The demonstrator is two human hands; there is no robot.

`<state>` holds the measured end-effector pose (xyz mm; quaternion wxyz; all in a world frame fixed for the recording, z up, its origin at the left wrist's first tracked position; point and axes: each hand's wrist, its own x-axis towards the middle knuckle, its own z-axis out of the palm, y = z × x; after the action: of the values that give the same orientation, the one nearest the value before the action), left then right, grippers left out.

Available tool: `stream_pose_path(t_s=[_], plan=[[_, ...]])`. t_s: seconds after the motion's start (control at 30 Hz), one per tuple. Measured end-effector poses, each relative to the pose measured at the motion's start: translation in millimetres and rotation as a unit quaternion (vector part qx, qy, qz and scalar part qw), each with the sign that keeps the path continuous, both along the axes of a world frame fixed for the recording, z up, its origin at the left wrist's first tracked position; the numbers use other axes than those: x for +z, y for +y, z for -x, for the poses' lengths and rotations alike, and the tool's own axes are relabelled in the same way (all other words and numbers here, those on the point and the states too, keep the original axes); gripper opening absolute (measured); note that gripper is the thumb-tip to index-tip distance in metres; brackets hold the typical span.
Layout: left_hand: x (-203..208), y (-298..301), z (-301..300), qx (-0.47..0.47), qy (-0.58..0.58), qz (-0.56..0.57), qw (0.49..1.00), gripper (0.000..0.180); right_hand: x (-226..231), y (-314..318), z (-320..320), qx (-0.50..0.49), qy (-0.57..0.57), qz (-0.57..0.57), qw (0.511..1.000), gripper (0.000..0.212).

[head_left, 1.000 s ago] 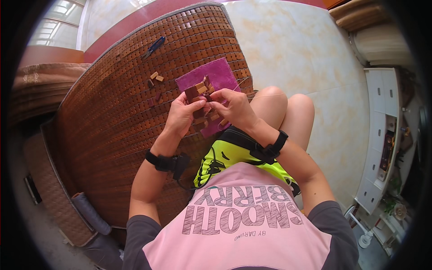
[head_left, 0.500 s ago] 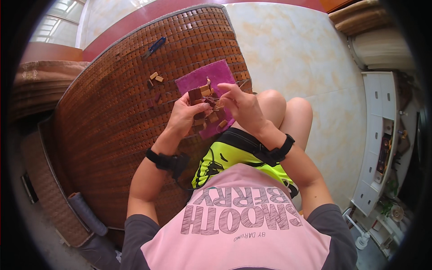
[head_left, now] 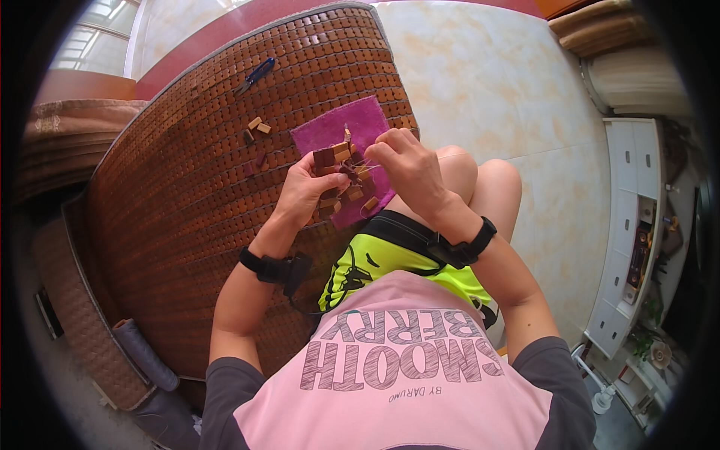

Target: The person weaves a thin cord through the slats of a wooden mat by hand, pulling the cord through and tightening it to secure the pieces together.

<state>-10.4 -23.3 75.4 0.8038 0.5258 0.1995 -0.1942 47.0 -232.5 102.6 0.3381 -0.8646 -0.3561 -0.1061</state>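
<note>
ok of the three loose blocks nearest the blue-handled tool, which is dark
The dark brown block, lowest and leftmost of the trio; the two tan blocks are much paler.

A cluster of small wooden blocks (head_left: 342,152), dark brown mixed with light tan, sits at uneven angles over the purple cloth (head_left: 322,135), gripped at its nine o'clock side by the left fingers (head_left: 328,181). A thin pale thread (head_left: 361,166) runs toward three o'clock, to the right fingers (head_left: 381,152).
</note>
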Motion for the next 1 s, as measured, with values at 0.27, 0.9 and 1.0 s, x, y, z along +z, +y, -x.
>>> stream_pose_path(t_s=[0.27,0.9,1.0], plan=[[4,1,1,-0.014,0.017,-0.032,0.999,0.028,1,3,-3,0.022,-0.034,0.033,0.999,0.02],[-2,6,3,-0.056,0.051,-0.04,0.996,0.019,-21,-5,1,0.106,0.152,0.075,0.98,0.004],[0,7,2,-0.061,0.059,-0.048,0.995,0.019,-28,-5,2,0.093,0.276,0.033,0.956,0.007]])
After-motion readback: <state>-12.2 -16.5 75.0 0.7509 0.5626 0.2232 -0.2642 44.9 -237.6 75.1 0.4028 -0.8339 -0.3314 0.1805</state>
